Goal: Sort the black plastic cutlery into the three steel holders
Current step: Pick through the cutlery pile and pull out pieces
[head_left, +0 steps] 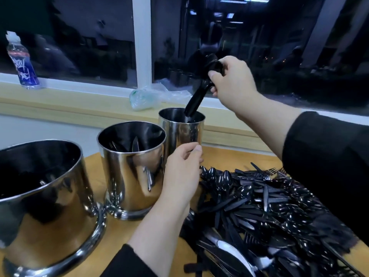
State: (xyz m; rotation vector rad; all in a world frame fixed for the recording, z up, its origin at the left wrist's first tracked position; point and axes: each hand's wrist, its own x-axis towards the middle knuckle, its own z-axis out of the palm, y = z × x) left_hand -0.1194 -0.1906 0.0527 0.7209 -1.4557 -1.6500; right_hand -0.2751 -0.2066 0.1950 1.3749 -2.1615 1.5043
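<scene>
So the right hand (233, 80) is up over the far holder (181, 130), fingers wrapped round a bunch of black cutlery (199, 90). The bunch's long axis slants down and left from the fist, and its lower tips are already inside the rim, so I'd guess it just needs lowering along that slant and letting go. Can't tell if they're spoons or knives, too blurry. The left hand (181, 172) sits lower, between the middle holder (131, 168) and the pile of cutlery (259, 212) on the desk (119, 232). Its thumb and fingertips are pinched together, maybe on something small, can't really see. It's the nearer one to the pile, just left of it. The near holder (44, 200) sits closest to the camera. Loads left to sort, judging by the heap.
</scene>
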